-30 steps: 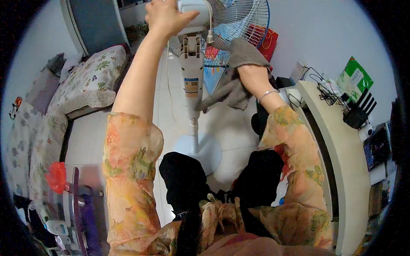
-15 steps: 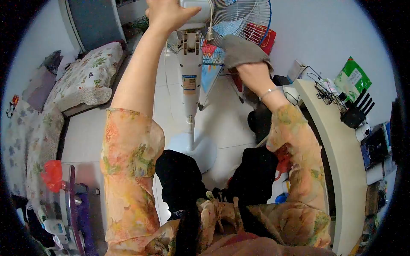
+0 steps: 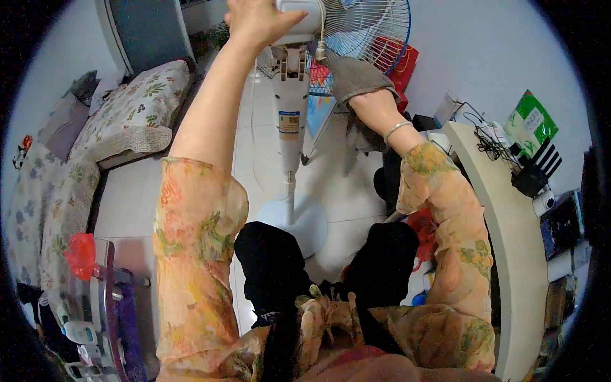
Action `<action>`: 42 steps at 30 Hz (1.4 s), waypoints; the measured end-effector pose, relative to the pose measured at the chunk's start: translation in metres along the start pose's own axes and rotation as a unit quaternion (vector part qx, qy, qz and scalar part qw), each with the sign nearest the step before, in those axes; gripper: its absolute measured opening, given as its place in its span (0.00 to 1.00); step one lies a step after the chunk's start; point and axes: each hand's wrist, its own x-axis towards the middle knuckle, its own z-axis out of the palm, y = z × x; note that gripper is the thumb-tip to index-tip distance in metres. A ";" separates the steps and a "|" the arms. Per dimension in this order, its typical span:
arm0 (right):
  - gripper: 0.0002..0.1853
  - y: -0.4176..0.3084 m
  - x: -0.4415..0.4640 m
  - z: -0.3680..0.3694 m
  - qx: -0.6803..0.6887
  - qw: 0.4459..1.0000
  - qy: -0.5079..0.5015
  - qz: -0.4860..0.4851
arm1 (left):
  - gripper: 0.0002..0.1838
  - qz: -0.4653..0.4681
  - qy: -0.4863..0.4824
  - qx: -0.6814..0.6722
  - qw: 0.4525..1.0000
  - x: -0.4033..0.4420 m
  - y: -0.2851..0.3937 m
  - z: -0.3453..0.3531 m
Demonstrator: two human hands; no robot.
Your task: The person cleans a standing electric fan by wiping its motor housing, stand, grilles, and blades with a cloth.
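In front of me stands a white floor fan [image 3: 291, 143] with a blue-rimmed wire grille [image 3: 382, 25] and a round pale base [image 3: 305, 226]. My left hand [image 3: 258, 25] grips the fan's motor housing [image 3: 302, 18] from the left, thumb stretched across it; its other fingers are partly cut off by the top edge. My right hand [image 3: 375, 108] is closed on a grey cloth [image 3: 359, 79], which covers its fingers and lies against the lower part of the grille. A white plug on a cord [image 3: 321, 49] hangs between my hands, behind the housing.
A bed with floral covers [image 3: 140, 105] stands at left. On the right runs a pale desk [image 3: 487, 191] with a black router [image 3: 531, 178], cables and a green packet [image 3: 528, 121]. A cart with a red bag [image 3: 81, 256] is at lower left. Colourful folded fabric stands behind the fan.
The cloth has shifted slightly along the grille in my right hand, and part of it now hangs below the wrist. My left hand keeps its hold on the housing. The view has moved slightly.
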 end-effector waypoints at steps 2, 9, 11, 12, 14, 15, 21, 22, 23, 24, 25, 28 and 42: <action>0.08 0.002 -0.008 -0.006 -0.007 1.000 0.008 -0.012 | 0.30 -0.007 -0.002 0.003 1.000 0.000 -0.001 0.002; 0.07 0.007 -0.043 0.003 -0.006 0.990 -0.125 0.058 | 0.31 -0.023 -0.024 0.023 0.999 0.003 0.003 0.004; 0.07 0.003 -0.056 0.006 0.011 0.982 -0.149 0.118 | 0.32 -0.020 -0.019 0.030 0.999 0.003 0.005 0.002; 0.08 -0.001 -0.070 0.012 0.036 0.980 -0.126 0.151 | 0.33 -0.019 -0.017 0.033 0.999 0.003 0.006 0.002; 0.10 -0.012 -0.097 0.032 0.130 0.966 -0.007 0.221 | 0.36 0.002 0.015 -0.007 1.000 0.004 -0.001 0.005; 0.11 -0.018 -0.109 0.040 0.199 0.941 0.091 0.257 | 0.37 0.013 0.030 -0.026 0.999 0.004 -0.006 0.008; 0.11 -0.063 -0.172 0.068 0.725 0.436 0.236 0.478 | 0.38 -0.052 0.082 -0.373 0.923 -0.044 -0.036 0.031; 0.09 -0.064 -0.196 0.091 0.753 0.422 0.226 0.452 | 0.38 -0.129 0.081 -0.438 0.886 -0.071 -0.038 0.039; 0.06 -0.070 -0.190 0.073 0.769 0.353 0.214 0.489 | 0.39 -0.156 0.049 -0.432 0.887 -0.102 -0.052 0.056; 0.05 -0.075 -0.183 0.054 0.777 0.278 0.207 0.525 | 0.41 -0.184 0.016 -0.425 0.886 -0.137 -0.067 0.074; 0.05 -0.079 -0.190 0.064 0.789 0.242 0.206 0.526 | 0.43 -0.181 -0.051 -0.392 0.900 -0.177 -0.078 0.090; 0.04 -0.078 -0.189 0.072 0.808 0.127 0.195 0.541 | 0.53 -0.257 -0.181 -0.329 0.891 -0.276 -0.077 0.130; 0.05 -0.070 -0.205 0.064 0.819 0.182 0.213 0.500 | 0.33 -0.339 -0.142 -0.270 0.890 -0.366 -0.077 0.195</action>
